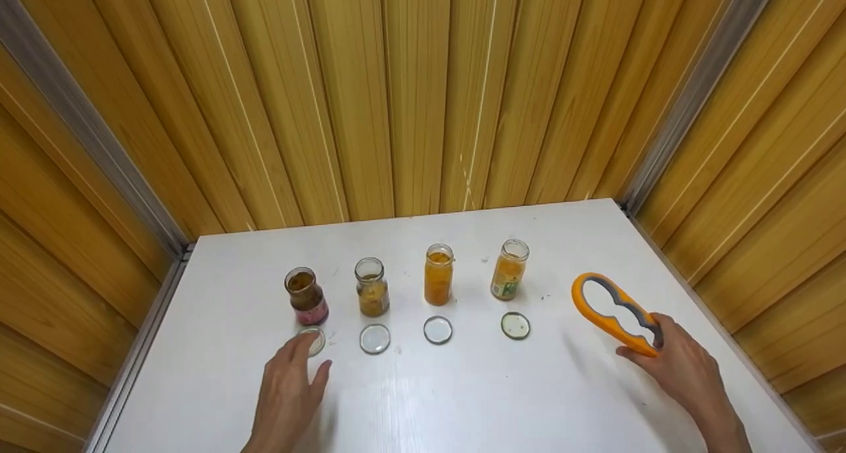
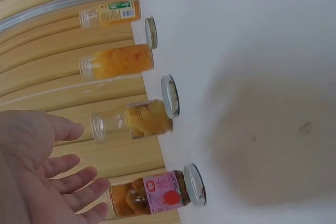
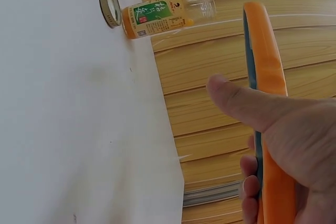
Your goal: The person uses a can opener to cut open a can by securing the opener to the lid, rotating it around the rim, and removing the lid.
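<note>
My right hand (image 1: 684, 364) grips one end of an orange and grey jar opener (image 1: 605, 317) above the table's right side. In the right wrist view its fingers wrap the orange handle (image 3: 270, 61), thumb lying across it. My left hand (image 1: 284, 390) is raised at the front left with relaxed fingers and holds nothing. Its fingertips overlap the leftmost lid (image 1: 316, 342) in the head view. Behind that lid stands an uncovered jar with a pink label (image 1: 310, 307). In the left wrist view the palm (image 2: 26, 150) faces the row of jars, apart from them.
Three more uncovered glass jars stand in the row: a yellow-filled jar (image 1: 374, 297), an orange-filled jar (image 1: 438, 281) and a green-labelled jar (image 1: 507, 278). In front of them lie lids (image 1: 375, 338), (image 1: 437, 330), (image 1: 515, 325). Wood-look panels (image 1: 416, 96) enclose the white table (image 1: 462, 393).
</note>
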Demonstrator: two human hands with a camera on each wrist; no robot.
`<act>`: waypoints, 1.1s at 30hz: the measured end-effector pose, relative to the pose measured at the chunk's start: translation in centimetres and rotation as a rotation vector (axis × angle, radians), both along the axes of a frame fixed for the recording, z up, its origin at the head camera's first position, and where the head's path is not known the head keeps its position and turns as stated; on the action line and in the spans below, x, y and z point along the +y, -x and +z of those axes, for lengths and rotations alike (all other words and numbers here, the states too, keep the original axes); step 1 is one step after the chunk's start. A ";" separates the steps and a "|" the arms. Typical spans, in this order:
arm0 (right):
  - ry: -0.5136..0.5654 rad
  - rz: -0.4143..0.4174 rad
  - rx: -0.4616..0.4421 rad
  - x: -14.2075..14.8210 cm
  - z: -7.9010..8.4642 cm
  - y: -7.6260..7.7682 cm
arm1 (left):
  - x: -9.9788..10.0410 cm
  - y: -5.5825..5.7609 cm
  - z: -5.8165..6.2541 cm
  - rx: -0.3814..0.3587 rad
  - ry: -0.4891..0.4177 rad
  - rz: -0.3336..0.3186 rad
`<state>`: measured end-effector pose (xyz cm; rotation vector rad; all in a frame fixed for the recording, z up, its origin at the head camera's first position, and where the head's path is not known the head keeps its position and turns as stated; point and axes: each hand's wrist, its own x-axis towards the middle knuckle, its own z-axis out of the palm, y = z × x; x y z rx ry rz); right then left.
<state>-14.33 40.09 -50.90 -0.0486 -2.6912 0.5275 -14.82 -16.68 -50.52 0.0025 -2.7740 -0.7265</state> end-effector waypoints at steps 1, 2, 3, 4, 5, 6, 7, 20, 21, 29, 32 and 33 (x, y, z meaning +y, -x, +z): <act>0.009 -0.009 -0.005 0.1 -0.1 0.1 | -0.6 0.0 0.1 0.024 -0.006 0.009; 0.017 -0.019 -0.007 0.1 -0.2 0.1 | -1.1 0.0 0.1 0.051 -0.008 0.014; 0.021 -0.030 -0.008 0.2 -0.3 0.2 | -1.6 0.0 0.2 0.083 -0.009 0.015; 0.025 -0.041 -0.009 0.3 -0.4 0.2 | -2.1 0.0 0.2 0.116 -0.010 0.012; 0.028 -0.049 -0.008 0.4 -0.5 0.3 | -2.6 0.0 0.2 0.142 -0.011 0.012; 0.033 -0.058 -0.009 0.5 -0.6 0.4 | -3.0 0.0 0.2 0.163 -0.013 0.011; 0.040 -0.064 -0.013 0.6 -0.7 0.4 | -3.4 -0.1 0.3 0.182 -0.016 0.009; 0.136 -0.078 -0.225 1.2 -2.1 0.7 | -7.3 -1.1 -0.1 0.153 -0.016 0.091; 0.144 -0.077 -0.241 1.3 -2.2 0.7 | -7.5 -1.2 -0.2 0.153 -0.013 0.094; 0.173 -0.083 -0.359 1.4 -3.0 0.9 | -8.6 -1.6 -1.0 0.251 0.017 0.030; 0.193 -0.097 -0.419 1.1 -3.3 0.9 | -8.8 -1.6 -1.1 0.238 0.014 0.031; 0.196 -0.097 -0.437 1.0 -3.3 1.0 | -8.9 -1.6 -1.2 0.234 0.014 0.032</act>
